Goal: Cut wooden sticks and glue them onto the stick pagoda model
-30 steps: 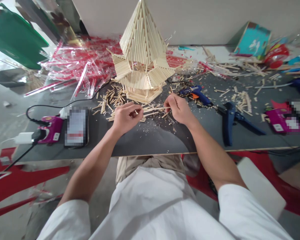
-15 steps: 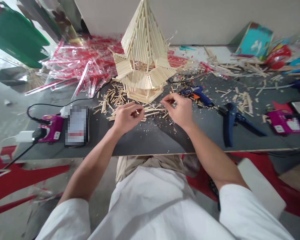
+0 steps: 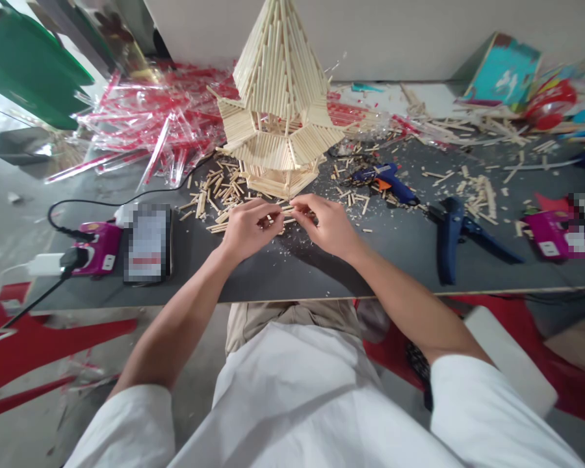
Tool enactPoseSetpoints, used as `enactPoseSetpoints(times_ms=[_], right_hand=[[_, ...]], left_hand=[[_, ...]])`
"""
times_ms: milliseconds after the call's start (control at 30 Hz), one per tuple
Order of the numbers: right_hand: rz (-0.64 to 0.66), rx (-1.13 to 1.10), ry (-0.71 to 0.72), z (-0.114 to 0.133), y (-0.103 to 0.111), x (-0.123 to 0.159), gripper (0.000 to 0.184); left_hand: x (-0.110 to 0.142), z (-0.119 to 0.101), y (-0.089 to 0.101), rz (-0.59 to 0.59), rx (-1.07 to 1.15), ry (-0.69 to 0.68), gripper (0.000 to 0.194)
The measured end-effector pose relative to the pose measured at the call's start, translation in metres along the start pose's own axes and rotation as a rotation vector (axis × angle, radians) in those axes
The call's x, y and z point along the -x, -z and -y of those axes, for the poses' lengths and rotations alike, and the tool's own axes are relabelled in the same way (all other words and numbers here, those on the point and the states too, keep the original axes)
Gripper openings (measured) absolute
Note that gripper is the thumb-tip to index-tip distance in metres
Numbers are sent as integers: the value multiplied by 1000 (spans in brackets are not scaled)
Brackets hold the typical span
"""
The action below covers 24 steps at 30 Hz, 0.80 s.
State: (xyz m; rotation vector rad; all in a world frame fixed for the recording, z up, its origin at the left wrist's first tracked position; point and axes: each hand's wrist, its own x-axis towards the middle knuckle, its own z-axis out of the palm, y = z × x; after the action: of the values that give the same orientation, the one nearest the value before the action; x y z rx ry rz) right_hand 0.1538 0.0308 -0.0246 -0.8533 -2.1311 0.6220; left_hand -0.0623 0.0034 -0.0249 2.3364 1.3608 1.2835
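Note:
My left hand is closed in a pinch just in front of a model tower built of thin wooden sticks. Opposite it, my right hand pinches too, its fingertips almost meeting those of the left. Pale wooden sticks show between and behind the fingertips; I cannot make out whether they are held or lie on the table. The tower stands upright, with a steep pointed roof over flared lower eaves. Cut stick pieces lie scattered to the left of its base.
Right of the hands lie a blue glue gun and blue-handled cutters. A phone and a magenta power adapter with cables are at left. Red and clear plastic wrappers pile up behind. The dark table has its edge near my lap.
My right hand has moved left and slightly down, bringing its fingertips close to the left hand's. The left hand has stayed nearly in place.

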Motion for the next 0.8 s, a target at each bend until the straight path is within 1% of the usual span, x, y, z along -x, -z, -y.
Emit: enactPoseSetpoints(times_ms=[100,233,367,500,667,800], right_hand=[[-16,-50,-13,2,-4,0,23],[-31,-77,-34,4,-5,-1,18],[-47,-105,-100,3,-4,-1,14],[-57,-108,-106,3,-3,-1,12],[-17,-96,-97,3,-2,-2,9],[-1,-49,-49,1,-2,-2,8]], left_hand=[[1,1,0,19,-10,7,12],[1,1,-1,40,22,25,10],[0,1,-2,109,98,112,13],[0,2,-3,169,159,171,23],[1,3,-4,159,128,146,21],[2,3,-5,124,103,115,16]])
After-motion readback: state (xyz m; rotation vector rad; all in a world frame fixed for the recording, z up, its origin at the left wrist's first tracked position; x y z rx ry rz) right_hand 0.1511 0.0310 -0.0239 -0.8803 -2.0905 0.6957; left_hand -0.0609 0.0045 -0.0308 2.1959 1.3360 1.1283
